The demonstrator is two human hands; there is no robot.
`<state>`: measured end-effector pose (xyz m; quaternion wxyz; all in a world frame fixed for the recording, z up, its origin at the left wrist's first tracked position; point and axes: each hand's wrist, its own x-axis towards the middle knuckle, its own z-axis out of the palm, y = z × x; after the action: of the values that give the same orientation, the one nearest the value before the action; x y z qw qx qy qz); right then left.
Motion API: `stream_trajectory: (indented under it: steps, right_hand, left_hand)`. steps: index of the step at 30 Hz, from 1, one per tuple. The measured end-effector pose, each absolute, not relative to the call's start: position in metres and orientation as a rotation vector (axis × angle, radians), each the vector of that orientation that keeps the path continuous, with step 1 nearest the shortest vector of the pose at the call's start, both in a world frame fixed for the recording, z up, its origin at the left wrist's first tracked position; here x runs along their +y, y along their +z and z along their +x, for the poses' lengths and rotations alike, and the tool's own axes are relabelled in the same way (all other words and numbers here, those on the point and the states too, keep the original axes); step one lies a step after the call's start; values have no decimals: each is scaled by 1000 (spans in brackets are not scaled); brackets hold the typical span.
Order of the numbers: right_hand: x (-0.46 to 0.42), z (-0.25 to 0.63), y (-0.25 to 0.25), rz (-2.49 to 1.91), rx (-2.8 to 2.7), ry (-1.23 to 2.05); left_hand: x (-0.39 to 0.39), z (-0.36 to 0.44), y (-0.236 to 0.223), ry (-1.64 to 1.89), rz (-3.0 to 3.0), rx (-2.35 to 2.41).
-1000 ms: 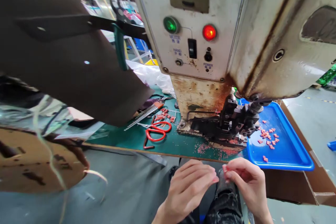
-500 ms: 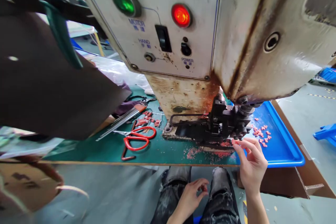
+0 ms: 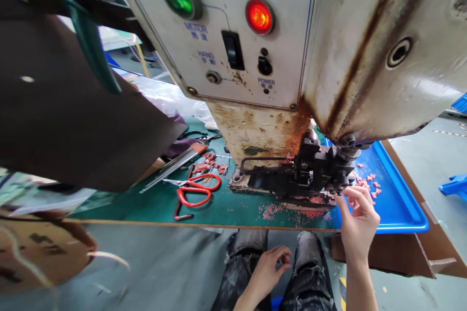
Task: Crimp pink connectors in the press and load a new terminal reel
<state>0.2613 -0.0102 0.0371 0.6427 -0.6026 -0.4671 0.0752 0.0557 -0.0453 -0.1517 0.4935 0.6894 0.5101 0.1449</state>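
My right hand (image 3: pixel 359 221) is at the front right of the black press tooling (image 3: pixel 315 165), thumb and forefinger drawn together at its lower edge. What the fingertips hold, if anything, is hidden there. Small red pieces (image 3: pixel 365 183) lie in the blue tray (image 3: pixel 404 211) just behind and beside this hand. Red crumbs (image 3: pixel 272 210) are scattered on the green bench top (image 3: pixel 219 216) in front of the tooling. Over my lap, below the bench edge, my left hand (image 3: pixel 268 267) hangs with loosely curled fingers apart from the thumb, holding nothing.
The machine's control panel (image 3: pixel 226 43) stands close ahead, its green and red lamps lit. Red-handled scissors (image 3: pixel 195 190), a hex key (image 3: pixel 178 211) and more red pieces (image 3: pixel 209 163) lie on the left. A dark sheet (image 3: pixel 80 121) hangs at left. Cardboard (image 3: pixel 394 252) sits under the tray.
Half a second ago my right fingertips pinched a small red piece before the tooling; now that piece cannot be made out. The view has shifted slightly. My left hand has hardly moved.
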Motion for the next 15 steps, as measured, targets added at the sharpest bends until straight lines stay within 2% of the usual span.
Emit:
stream_trajectory:
  steps: [7, 15]
  right_hand:
    - [-7, 254, 35, -1285, -1117, 258]
    - [-9, 266, 38, -1366, -1113, 171]
  left_hand:
    - [-45, 56, -149, 329, 1687, 1232]
    - [-45, 55, -145, 313, 1685, 1243]
